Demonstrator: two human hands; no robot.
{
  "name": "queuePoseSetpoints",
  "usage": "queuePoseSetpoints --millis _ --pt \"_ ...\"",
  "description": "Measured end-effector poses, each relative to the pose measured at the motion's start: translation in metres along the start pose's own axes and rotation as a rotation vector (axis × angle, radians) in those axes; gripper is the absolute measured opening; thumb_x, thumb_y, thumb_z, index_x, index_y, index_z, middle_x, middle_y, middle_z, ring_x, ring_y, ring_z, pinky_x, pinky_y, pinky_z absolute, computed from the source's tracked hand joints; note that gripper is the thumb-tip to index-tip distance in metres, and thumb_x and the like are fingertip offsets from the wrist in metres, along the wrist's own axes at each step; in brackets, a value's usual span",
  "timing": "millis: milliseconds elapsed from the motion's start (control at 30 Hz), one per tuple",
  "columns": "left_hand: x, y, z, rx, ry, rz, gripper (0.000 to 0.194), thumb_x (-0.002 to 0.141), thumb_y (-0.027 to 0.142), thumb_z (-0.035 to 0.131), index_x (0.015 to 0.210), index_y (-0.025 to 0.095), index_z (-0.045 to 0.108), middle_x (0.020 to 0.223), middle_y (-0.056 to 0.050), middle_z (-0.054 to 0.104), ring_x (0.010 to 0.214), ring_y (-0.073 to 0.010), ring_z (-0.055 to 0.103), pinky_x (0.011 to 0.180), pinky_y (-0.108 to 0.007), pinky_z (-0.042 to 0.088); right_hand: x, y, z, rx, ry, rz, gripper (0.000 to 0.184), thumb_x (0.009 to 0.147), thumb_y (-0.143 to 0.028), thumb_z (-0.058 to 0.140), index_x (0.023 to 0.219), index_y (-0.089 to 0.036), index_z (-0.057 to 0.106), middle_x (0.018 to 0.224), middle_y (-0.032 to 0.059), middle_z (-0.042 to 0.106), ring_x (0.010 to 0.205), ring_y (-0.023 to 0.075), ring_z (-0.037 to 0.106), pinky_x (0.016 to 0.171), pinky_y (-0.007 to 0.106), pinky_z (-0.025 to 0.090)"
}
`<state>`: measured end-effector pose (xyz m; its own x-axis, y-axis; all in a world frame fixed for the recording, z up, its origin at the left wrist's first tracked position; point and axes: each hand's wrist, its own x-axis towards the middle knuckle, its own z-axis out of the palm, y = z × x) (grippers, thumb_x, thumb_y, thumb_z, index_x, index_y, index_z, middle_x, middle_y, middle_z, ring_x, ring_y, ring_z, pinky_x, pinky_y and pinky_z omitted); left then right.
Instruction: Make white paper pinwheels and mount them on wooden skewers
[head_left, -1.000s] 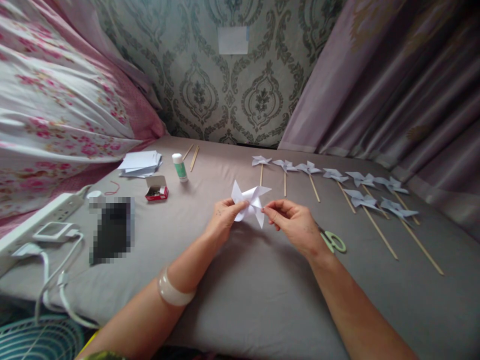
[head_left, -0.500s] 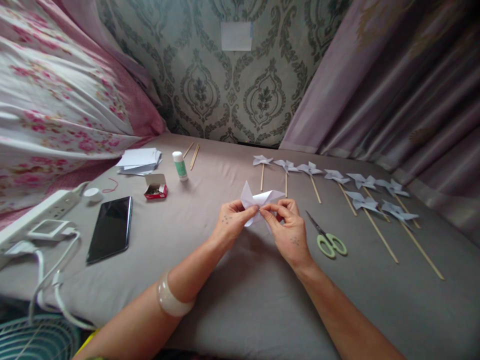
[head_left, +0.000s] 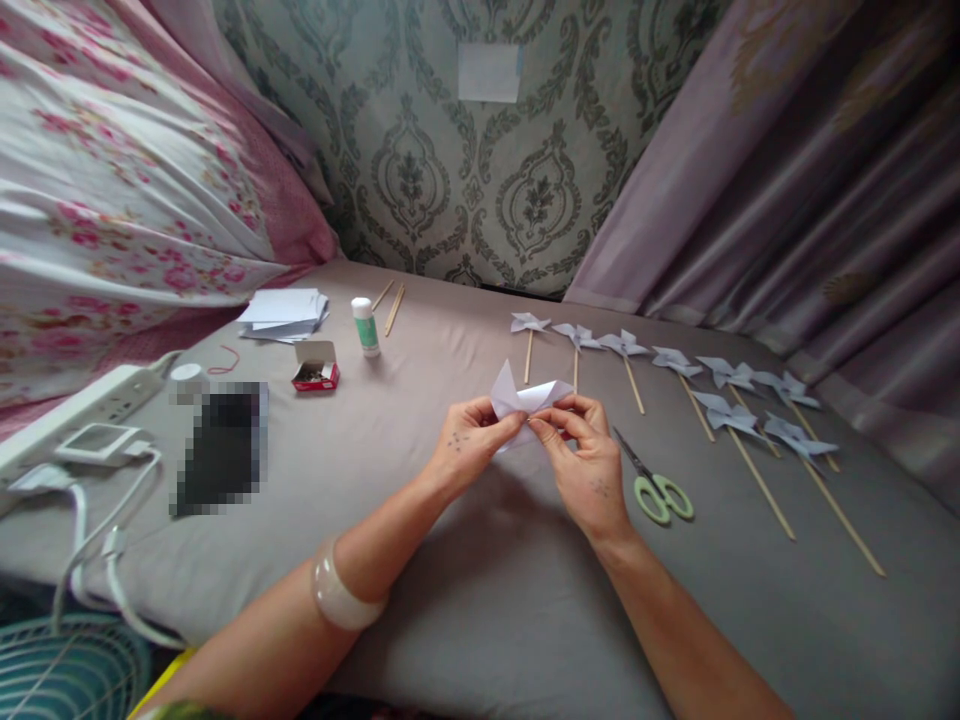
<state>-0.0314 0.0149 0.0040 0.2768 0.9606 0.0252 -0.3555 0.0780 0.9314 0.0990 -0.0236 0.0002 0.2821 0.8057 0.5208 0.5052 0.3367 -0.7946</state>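
Note:
A white paper pinwheel (head_left: 538, 397) without a visible stick is held between both hands above the grey cloth. My left hand (head_left: 474, 440) pinches it from the left, thumb over its centre. From the right, my right hand (head_left: 581, 455) closes thumb and fingertips at the same centre; whether a small pin is between them I cannot make out. Green-handled scissors (head_left: 654, 490) lie just right of my right hand, blades slightly apart. Several finished pinwheels (head_left: 731, 415) on wooden sticks lie in rows to the right. A small red box (head_left: 315, 370), open, contains small metal pieces.
Left of the hands stand a glue stick (head_left: 366, 328) and, behind it, wooden sticks (head_left: 394, 310). A paper stack (head_left: 283, 314), a blurred-out phone (head_left: 223, 450), a white cap (head_left: 187, 382) and a power strip (head_left: 97, 420) with cables lie farther left. A fan (head_left: 71, 670) is at the lower left.
The view has shifted slightly, so everything sits a little differently in the picture. Both hands keep their pinch on the paper pinwheel, with hardly any movement of the fingers.

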Motion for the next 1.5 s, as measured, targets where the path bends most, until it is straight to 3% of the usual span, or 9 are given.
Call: queuePoseSetpoints --millis 167,667,967,1167,1267,1500 --pt "-0.001 0.002 0.0 0.036 -0.005 0.019 0.033 0.057 0.041 0.08 0.071 0.012 0.072 0.061 0.0 0.061 0.056 -0.009 0.047 0.056 -0.022 0.034 0.001 -0.001 -0.001 -0.01 -0.004 -0.005 0.016 0.081 -0.033 0.065 0.079 -0.019 0.073 0.099 0.0063 0.055 0.095 0.018 0.057 0.087 0.033 0.048" --pt "-0.002 0.002 -0.001 0.102 -0.005 0.047 0.028 0.061 0.038 0.075 0.071 0.012 0.071 0.06 0.001 0.057 0.057 -0.0092 0.045 0.057 -0.023 0.033 0.001 -0.007 -0.002 0.009 -0.024 0.06 0.02 0.078 -0.036 0.065 0.076 -0.018 0.072 0.103 0.0081 0.058 0.092 0.0188 0.058 0.082 0.034 0.048" --pt "-0.002 0.003 0.0 0.087 -0.019 0.053 0.028 0.062 0.038 0.075 0.071 0.012 0.071 0.062 0.0 0.06 0.058 -0.01 0.048 0.059 -0.023 0.036 0.002 -0.004 -0.002 0.11 -0.039 0.177 0.024 0.076 -0.042 0.067 0.075 -0.017 0.065 0.11 0.0099 0.058 0.096 0.0206 0.058 0.08 0.034 0.047" --pt "-0.002 0.0 -0.002 0.133 -0.018 0.069 0.028 0.064 0.04 0.074 0.069 0.013 0.071 0.059 0.0 0.057 0.056 -0.0106 0.046 0.058 -0.024 0.036 0.0 -0.002 0.005 0.274 0.022 0.338 0.039 0.068 -0.042 0.074 0.09 -0.019 0.052 0.091 0.0042 0.061 0.083 0.0172 0.061 0.079 0.034 0.049" --pt "-0.002 -0.001 -0.001 0.133 -0.021 0.066 0.028 0.064 0.04 0.075 0.07 0.013 0.071 0.06 0.0 0.058 0.057 -0.0107 0.047 0.059 -0.024 0.036 0.0 -0.004 0.007 0.364 0.068 0.369 0.047 0.063 -0.04 0.077 0.095 -0.02 0.049 0.094 0.005 0.063 0.087 0.0183 0.064 0.081 0.035 0.051" --pt "-0.002 0.0 -0.001 0.1 -0.021 0.047 0.029 0.064 0.039 0.076 0.074 0.013 0.072 0.064 -0.001 0.062 0.06 -0.0118 0.051 0.062 -0.025 0.039 0.004 -0.007 0.007 0.537 -0.052 0.462 0.057 0.063 -0.039 0.077 0.109 -0.016 0.054 0.094 0.0088 0.072 0.088 0.0212 0.068 0.082 0.037 0.053"
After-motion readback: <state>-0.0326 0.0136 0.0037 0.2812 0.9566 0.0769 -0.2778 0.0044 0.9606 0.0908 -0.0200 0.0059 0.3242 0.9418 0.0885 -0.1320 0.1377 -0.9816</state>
